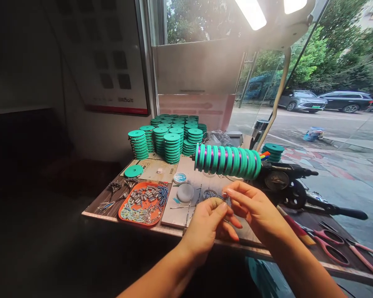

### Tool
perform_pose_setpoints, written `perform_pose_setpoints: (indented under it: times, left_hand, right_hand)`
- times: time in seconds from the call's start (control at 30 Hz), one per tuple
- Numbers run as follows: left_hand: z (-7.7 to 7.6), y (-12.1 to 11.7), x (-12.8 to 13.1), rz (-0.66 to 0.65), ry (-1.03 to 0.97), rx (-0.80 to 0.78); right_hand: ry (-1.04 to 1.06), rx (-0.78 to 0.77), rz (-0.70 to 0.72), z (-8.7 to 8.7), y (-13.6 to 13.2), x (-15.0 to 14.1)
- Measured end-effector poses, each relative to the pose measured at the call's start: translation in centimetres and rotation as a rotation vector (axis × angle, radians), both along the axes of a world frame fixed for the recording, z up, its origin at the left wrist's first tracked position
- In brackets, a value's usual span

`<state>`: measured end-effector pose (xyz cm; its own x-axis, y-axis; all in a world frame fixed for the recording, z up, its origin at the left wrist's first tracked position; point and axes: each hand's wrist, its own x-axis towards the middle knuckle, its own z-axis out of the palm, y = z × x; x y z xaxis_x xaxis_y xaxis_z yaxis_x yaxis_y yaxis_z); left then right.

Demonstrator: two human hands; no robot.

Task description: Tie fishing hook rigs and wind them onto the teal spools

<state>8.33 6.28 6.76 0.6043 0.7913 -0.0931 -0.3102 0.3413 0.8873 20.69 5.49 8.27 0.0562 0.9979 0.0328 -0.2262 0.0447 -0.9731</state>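
Observation:
Above the front of the table, my left hand [205,223] is closed in a pinch between thumb and forefinger, its other fingers curled. Close against it on the right, my right hand [253,207] also pinches, with a tiny pale glint at its fingertips. What either hand holds is too small to make out. Just behind them is a small dish of dark little parts [210,193], partly hidden. Farther back, a row of green spools wound with purple line [226,160] sits on the shaft of a hand-cranked winder [278,180].
An orange tray [121,213] holds sorted small parts. Left of the hands are a round white lid [185,193] and a dish of blue bits [180,178]. Stacks of green discs [172,149] stand behind. Pink-handled scissors [331,246] lie right, near the crank handle [349,212].

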Motion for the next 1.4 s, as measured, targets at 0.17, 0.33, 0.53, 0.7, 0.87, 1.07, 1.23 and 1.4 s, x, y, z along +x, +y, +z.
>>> perform_pose_setpoints:
  times: [0.17, 0.33, 0.53, 0.7, 0.87, 1.07, 1.23, 1.4]
  left_hand:
    - [0.1, -0.8, -0.5, 0.011, 0.011, -0.075]
    - [0.2, -1.5, -1.1, 0.021, -0.006, -0.136]
    - [-0.8, -2.7, -1.8, -0.005, -0.015, -0.238]
    - [-1.7, -3.5, -2.4, -0.018, -0.054, -0.344]
    - [-2.1, -3.7, -2.6, -0.028, -0.057, -0.375]
    - [-2.0, -3.9, -2.7, -0.02, -0.04, -0.392]
    - [-2.5, -3.9, -3.1, -0.009, 0.012, -0.394]
    - [-3.0, -4.0, -3.4, -0.03, -0.022, -0.364]
  right_hand:
    - [0.156, -0.051, 0.109, 0.0, 0.0, -0.6]
    - [0.145, -0.031, 0.121, 0.0, -0.1, -0.8]
    - [0.123, -0.037, 0.092, -0.1, -0.2, -0.6]
    - [0.14, -0.047, 0.083, -0.3, -0.1, -0.7]
    - [0.153, -0.048, 0.095, -0.3, -0.1, -0.8]
    - [0.162, -0.049, 0.096, -0.3, -0.2, -0.7]
    - [0.164, -0.037, 0.09, -0.2, -0.2, -0.6]
    - [0.157, -0.046, 0.072, -0.3, -0.1, -0.6]
